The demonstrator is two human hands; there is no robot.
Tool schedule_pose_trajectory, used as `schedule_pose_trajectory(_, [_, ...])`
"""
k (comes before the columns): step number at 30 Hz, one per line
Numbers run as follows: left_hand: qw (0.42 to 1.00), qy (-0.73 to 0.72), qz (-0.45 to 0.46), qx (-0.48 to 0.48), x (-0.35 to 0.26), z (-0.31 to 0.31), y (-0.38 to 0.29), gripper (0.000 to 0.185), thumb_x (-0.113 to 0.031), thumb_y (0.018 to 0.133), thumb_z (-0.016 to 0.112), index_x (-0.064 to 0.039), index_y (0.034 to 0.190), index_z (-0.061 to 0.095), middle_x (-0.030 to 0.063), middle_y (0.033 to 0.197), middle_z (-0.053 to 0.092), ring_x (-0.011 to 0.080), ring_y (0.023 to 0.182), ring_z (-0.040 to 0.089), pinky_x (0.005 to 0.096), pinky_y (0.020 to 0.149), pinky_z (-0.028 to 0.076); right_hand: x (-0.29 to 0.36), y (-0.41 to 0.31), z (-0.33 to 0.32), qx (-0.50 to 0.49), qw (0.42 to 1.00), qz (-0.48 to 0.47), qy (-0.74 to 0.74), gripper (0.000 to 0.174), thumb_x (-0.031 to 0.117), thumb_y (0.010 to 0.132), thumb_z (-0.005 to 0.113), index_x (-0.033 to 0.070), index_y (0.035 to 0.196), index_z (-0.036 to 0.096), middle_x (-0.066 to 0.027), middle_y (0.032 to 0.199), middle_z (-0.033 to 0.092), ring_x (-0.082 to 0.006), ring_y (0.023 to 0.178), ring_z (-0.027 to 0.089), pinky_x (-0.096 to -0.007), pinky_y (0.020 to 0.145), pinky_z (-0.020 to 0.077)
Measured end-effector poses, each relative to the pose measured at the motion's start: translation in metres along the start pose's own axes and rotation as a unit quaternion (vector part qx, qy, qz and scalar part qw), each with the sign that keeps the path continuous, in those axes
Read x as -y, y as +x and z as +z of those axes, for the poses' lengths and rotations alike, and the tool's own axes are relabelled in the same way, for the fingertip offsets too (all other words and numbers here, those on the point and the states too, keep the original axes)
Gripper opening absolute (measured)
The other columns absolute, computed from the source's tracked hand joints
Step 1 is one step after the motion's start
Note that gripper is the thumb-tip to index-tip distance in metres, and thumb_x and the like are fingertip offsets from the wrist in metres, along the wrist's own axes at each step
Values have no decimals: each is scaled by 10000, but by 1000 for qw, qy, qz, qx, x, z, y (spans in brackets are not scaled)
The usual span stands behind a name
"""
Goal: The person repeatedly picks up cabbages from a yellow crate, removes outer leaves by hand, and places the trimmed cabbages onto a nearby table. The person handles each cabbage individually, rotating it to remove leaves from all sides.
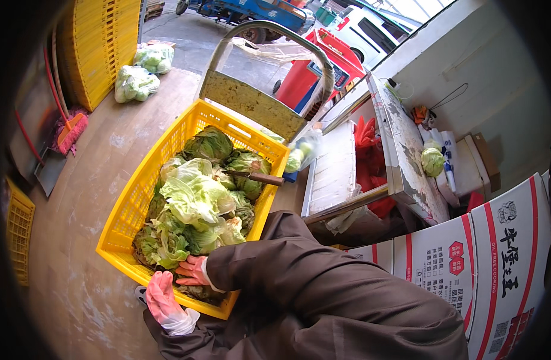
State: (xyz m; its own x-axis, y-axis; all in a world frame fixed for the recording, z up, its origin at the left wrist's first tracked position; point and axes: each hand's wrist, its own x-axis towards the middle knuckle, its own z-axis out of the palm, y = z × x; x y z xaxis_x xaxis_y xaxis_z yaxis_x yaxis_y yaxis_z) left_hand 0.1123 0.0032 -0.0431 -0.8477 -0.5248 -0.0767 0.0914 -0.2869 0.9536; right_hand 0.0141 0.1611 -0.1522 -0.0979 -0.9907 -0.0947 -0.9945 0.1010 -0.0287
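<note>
A yellow plastic crate (122,211) before me holds several lettuce heads (209,145) and a pile of loose lettuce leaves (196,191). Both hands wear pink rubber gloves with whitish cuffs. My left hand (162,299) is at the crate's near left corner, its fingers extended and nothing visible in it. Inside the near end, my right hand (193,271) rests beside the leaves with its fingers spread; whether it presses on them I cannot tell. A knife with a wooden handle (265,178) lies across the lettuce heads at the right side, its blade partly hidden.
A hand truck (253,108) stands behind the crate. Stacked yellow crates (100,49), bagged vegetables (135,84) and a broom (73,128) are on the left. To the right are a worn table (404,148) with a cabbage (432,162) and printed cardboard boxes (442,265).
</note>
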Motion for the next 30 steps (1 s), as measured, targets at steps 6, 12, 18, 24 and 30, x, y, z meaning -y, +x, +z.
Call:
schedule_pose_trajectory(6, [994, -81, -31, -74, 4, 10, 4, 331, -182, 999, 521, 79, 1201, 531, 201, 1171, 623, 291, 1002, 668, 382, 917, 555, -14, 10, -15, -22, 996, -33, 81, 509, 232, 898, 421, 52, 1374, 420, -248, 1253, 584, -387, 1115, 588, -493, 973, 414])
schedule_pose_trajectory(12, [999, 30, -15, -11, -13, 6, 1, 377, -225, 989, 519, 71, 1223, 517, 220, 1196, 615, 325, 1052, 663, 411, 970, 526, -40, 34, -77, 155, 978, -55, 131, 990, 378, 482, 899, 3, 1298, 483, -208, 1029, 673, -382, 999, 651, -413, 887, 511])
schedule_pose_trajectory(18, [991, 129, 19, -41, -23, 49, -11, 262, -92, 965, 550, 45, 1188, 564, 192, 1172, 625, 281, 1077, 625, 371, 962, 495, -73, 38, -99, 251, 923, 116, 269, 1113, 399, 584, 844, 20, 1483, 309, -214, 1067, 679, -360, 1027, 642, -383, 882, 504])
schedule_pose_trajectory(24, [768, 554, 269, 177, 1, 22, 46, 301, 33, 728, 592, 1, 1027, 584, 231, 1039, 556, 420, 960, 545, 460, 826, 485, -83, 32, -90, 151, 907, 221, 324, 873, 275, 692, 761, 70, 1450, 377, -203, 1123, 650, -355, 1002, 632, -377, 881, 516])
schedule_pose_trajectory(30, [527, 700, -110, 468, 50, 24, 111, 295, -224, 861, 547, -55, 1061, 682, 204, 1007, 688, 380, 983, 644, 453, 871, 504, -29, -27, -138, 75, 838, 358, 405, 238, 230, 883, 621, 58, 1048, 616, -202, 947, 669, -389, 862, 645, -433, 749, 530])
